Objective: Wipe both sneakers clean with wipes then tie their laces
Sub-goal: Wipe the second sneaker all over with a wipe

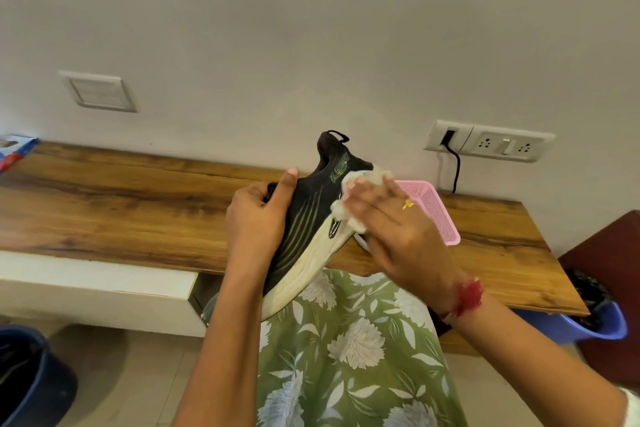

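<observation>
At frame centre I see my left hand (254, 218) closed around the black sneaker (304, 218), my right hand (391, 229) flat, pressing a white wipe (360, 198) against its heel.

A single wide-angle view comes from the person's head, looking forward and down past both forearms, which enter from the bottom edge. It sits close to the left hand (256, 218) and right hand (398, 232), raised at mid-frame, and faces a wooden counter (121, 204) set against a pale wall (311, 28). The lens bends the counter's edges, and the floor (149, 374) shows at lower left.
</observation>
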Demonstrator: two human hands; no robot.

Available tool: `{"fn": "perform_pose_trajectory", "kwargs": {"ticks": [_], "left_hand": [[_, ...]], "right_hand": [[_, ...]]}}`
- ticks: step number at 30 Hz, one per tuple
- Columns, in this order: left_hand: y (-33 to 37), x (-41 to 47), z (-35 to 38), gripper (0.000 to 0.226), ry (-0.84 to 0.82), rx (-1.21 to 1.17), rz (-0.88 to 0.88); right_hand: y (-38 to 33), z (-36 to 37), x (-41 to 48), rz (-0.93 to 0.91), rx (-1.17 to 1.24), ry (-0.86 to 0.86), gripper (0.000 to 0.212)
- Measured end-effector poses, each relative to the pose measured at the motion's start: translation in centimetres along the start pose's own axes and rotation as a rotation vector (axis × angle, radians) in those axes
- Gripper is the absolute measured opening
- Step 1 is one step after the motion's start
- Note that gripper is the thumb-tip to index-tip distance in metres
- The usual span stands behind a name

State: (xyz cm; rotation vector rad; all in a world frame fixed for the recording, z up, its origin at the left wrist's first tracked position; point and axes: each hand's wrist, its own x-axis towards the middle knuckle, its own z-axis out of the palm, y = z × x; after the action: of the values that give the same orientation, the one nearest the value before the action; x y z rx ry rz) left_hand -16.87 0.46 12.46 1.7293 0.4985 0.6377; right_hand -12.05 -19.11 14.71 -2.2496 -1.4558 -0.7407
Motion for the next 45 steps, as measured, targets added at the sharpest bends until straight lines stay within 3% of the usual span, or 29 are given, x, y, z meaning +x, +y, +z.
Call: {"fn": "perform_pose_trajectory", "kwargs": {"ticks": [3,8,12,16,21,25,30,34,38,42,45], "left_hand": [[0.0,0.2,-0.2,0.06,0.001,-0.038,-0.015],[0.2,0.1,-0.1,0.06,0.0,-0.046,-0.013],[-0.3,0.3,-0.5,0.059,0.008,-0.055,-0.01],[-0.1,0.2,-0.2,0.061,0.002,-0.07,-0.022],[-0.2,0.4,0.0,0.062,0.006,-0.085,-0.029],[0.2,0.1,0.2,0.06,-0.016,-0.096,-0.04],[0.3,0.3,-0.3,0.061,0.015,-0.11,-0.04],[0.7,0.3,-0.2,0.061,0.037,-0.105,-0.045],[0.5,0.5,-0.2,0.061,0.038,-0.097,-0.017],[0.4,0.2,0.1,0.061,0.036,-0.111,-0.014],[0.3,0.4,0.2,0.061,0.037,-0.104,-0.024]], "right_hand": [[-0.6,0.3,-0.5,-0.223,-0.07,-0.077,0.032],[1.1,-0.5,1.4,-0.031,-0.02,0.017,0.034],[-0.5,0.5,-0.1,-0.326,-0.047,-0.11,0.028],[1.0,0.1,0.8,-0.047,0.014,0.056,0.031],[-0.4,0.7,-0.5,-0.29,-0.062,-0.064,0.027],[0.6,0.0,0.9,0.019,-0.001,0.083,0.031],[-1.2,0.4,-0.6,-0.31,-0.092,-0.07,0.025],[0.1,0.0,0.9,-0.1,-0.077,0.063,0.029],[-1.3,0.6,-0.4,-0.374,-0.09,-0.052,0.025],[0.7,-0.3,0.8,-0.15,-0.042,0.059,0.024],[-0.9,0.6,-0.4,-0.285,-0.046,-0.046,0.024]]}}
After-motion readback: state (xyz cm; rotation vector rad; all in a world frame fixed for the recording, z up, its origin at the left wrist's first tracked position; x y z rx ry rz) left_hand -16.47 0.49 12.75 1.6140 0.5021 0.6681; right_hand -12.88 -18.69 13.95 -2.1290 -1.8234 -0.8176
